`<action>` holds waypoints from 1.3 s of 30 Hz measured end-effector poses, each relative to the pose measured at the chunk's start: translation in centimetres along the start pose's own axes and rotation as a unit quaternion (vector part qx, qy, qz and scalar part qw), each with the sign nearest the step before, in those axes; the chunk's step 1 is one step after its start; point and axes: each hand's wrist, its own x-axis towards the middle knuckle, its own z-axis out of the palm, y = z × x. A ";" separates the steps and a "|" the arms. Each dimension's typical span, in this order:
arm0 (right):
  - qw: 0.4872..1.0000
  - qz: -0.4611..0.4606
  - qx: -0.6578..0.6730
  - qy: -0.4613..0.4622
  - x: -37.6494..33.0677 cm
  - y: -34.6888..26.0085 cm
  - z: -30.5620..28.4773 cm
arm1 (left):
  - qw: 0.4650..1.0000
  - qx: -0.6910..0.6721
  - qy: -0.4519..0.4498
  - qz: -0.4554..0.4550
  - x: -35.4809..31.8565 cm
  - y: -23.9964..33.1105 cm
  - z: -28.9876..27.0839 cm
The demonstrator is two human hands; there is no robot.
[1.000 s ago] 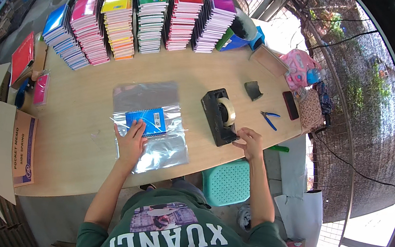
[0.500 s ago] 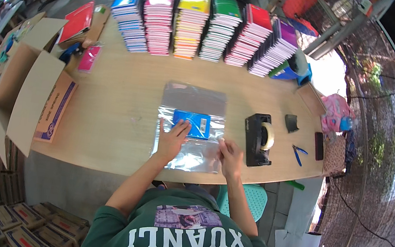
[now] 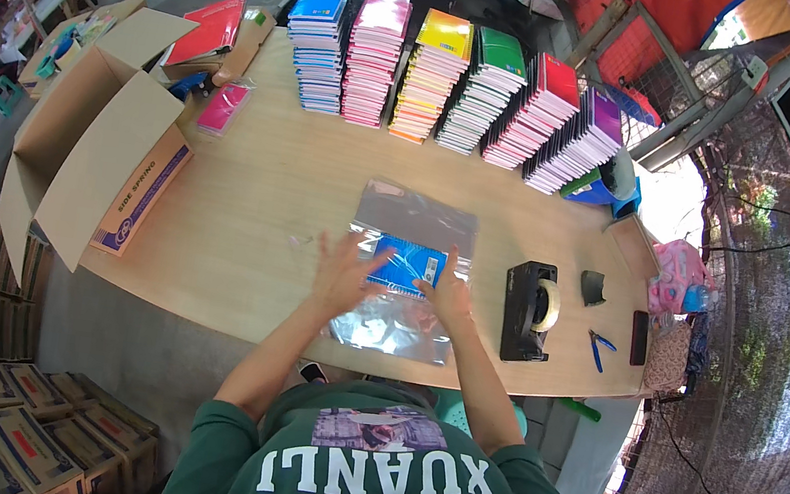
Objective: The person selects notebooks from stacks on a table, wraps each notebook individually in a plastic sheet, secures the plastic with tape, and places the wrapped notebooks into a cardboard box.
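A blue spiral-bound notebook (image 3: 406,266) lies flat at the middle of a clear plastic sheet or bag (image 3: 393,333); whether film covers it I cannot tell. My left hand (image 3: 343,275) is at the notebook's left side, fingers spread, the fingertips nearest the cover slightly blurred. At the right edge is my right hand (image 3: 451,300), its forefinger stretched along that side and its thumb apart, on the lower right corner. Across the far side of the table stand tall notebook stacks: blue (image 3: 317,54), pink (image 3: 372,62), yellow (image 3: 432,75), green (image 3: 484,88), red (image 3: 533,115) and purple (image 3: 576,141).
Right of the plastic stands a black tape dispenser (image 3: 527,311) with a tape roll. Beyond it lie blue-handled pliers (image 3: 598,348) and a dark phone (image 3: 640,338). An open cardboard box (image 3: 113,167) stands at the left, near a bagged pink item (image 3: 223,109). The table's near edge (image 3: 203,319) curves before me.
My left hand has shifted from on top of the notebook to its left side, fingers spreading. My right hand has moved up from the plastic's right edge to the notebook. The view has turned slightly.
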 end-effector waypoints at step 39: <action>0.849 -0.508 -0.146 -0.003 -3.4 -1.0 -12.8 | 0.956 -0.256 0.130 0.064 -3.2 3.5 2.6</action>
